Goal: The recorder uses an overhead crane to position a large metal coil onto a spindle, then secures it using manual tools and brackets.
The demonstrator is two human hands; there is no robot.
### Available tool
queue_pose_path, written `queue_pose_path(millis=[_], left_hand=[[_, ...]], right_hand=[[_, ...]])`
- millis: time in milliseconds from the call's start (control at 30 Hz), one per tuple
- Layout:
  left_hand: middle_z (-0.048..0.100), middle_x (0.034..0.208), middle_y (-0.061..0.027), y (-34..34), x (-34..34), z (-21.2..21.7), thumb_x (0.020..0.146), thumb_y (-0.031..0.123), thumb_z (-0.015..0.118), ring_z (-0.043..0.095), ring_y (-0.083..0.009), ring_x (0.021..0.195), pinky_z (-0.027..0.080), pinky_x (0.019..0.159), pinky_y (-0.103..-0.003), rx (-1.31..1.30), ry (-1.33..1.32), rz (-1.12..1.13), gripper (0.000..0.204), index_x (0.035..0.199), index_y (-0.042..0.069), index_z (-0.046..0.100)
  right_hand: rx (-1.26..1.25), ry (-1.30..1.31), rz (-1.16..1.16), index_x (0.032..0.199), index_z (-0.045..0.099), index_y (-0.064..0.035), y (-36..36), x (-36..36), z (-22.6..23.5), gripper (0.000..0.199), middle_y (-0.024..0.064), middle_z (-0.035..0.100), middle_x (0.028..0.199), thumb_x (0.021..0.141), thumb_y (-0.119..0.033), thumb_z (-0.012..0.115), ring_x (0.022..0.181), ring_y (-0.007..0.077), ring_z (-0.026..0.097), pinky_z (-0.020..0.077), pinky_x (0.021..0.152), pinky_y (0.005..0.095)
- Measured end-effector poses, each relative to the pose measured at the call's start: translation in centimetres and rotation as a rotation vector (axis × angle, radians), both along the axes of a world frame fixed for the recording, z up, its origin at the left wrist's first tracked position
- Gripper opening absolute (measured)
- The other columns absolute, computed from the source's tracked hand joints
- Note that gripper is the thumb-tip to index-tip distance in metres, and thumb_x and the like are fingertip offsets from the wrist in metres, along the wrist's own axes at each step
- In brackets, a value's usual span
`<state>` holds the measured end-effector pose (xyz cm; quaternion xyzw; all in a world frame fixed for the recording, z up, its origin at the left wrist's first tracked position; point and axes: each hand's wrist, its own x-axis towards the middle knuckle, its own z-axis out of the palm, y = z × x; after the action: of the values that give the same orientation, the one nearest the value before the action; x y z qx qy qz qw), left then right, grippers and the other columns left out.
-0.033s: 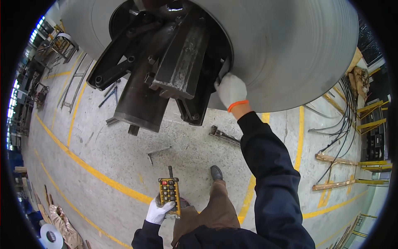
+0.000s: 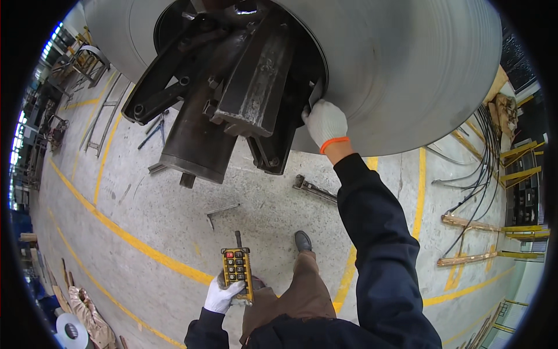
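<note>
In a white glove, my left hand grips a yellow remote control with two columns of push buttons and a short black aerial. Its thumb lies across the lower buttons. My right hand, in a white glove with an orange cuff, is closed at the rim of a large grey metal coil's central hole. A thin grey metal strip sticks up from its fingers, whose tips are hidden. Inside the hole sits a dark steel mandrel with heavy bars and bolted link arms, just left of that hand.
On the concrete floor lie an L-shaped metal bar, a steel beam piece and a blue-handled tool. Black cables and wooden beams are at the right. Brown wrapping lies at the lower left.
The grey strip at my right hand shows slightly more of its flat face. My right hand has barely shifted; my left hand keeps its hold on the remote control.
</note>
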<state>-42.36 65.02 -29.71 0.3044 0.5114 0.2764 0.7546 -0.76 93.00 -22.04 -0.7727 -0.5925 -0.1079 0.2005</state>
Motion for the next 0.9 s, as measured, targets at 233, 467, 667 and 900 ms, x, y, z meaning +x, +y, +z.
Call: queue_pose_path(millis=[233,467,667,900], left_hand=[[0.071,0.11,-0.0052,-0.1,-0.7,1.5,0.086,0.009,0.079,0.069,-0.0142,0.094,0.058,0.087,-0.031,-0.026,-0.023,-0.018,0.047,0.129,0.001,0.06],[0.072,0.112,-0.0066,-0.6,-0.9,1.5,0.087,0.01,0.079,0.07,-0.0149,0.096,0.058,0.087,-0.031,-0.124,-0.162,0.066,0.047,0.129,0.0,0.061],[0.072,0.11,-0.0062,-0.3,-1.6,-0.6,0.087,0.01,0.078,0.071,-0.0148,0.093,0.058,0.086,-0.031,-0.093,-0.029,0.041,0.045,0.128,0.001,0.062],[0.073,0.11,-0.0069,0.0,-1.7,-0.5,0.087,0.01,0.078,0.071,-0.0151,0.093,0.059,0.086,-0.032,-0.038,-0.016,-0.003,0.044,0.126,0.0,0.062]], right_hand=[[0.054,0.022,-0.081,0.082,0.073,-0.0013,1.8,-0.2,0.6,0.044,0.0232,0.073,0.085,0.094,-0.042,0.063,0.083,0.0429,0.071,0.0578,0.075,0.0521],[0.035,0.12,-0.178,0.084,0.075,0.0007,3.3,0.9,0.6,0.046,0.0282,0.071,0.087,0.094,-0.042,0.062,0.089,0.047,0.07,0.0566,0.08,0.0544],[0.146,0.245,-0.303,0.081,0.073,0.0012,4.1,1.4,0.0,0.058,0.0281,0.071,0.085,0.094,-0.054,0.064,0.086,0.0481,0.07,0.0569,0.077,0.0532],[0.412,0.874,-0.081,0.088,0.071,0.0069,2.3,2.9,-4.5,0.043,0.0166,0.07,0.069,0.092,-0.035,0.08,0.06,0.0218,0.072,0.0569,0.056,0.0317]])
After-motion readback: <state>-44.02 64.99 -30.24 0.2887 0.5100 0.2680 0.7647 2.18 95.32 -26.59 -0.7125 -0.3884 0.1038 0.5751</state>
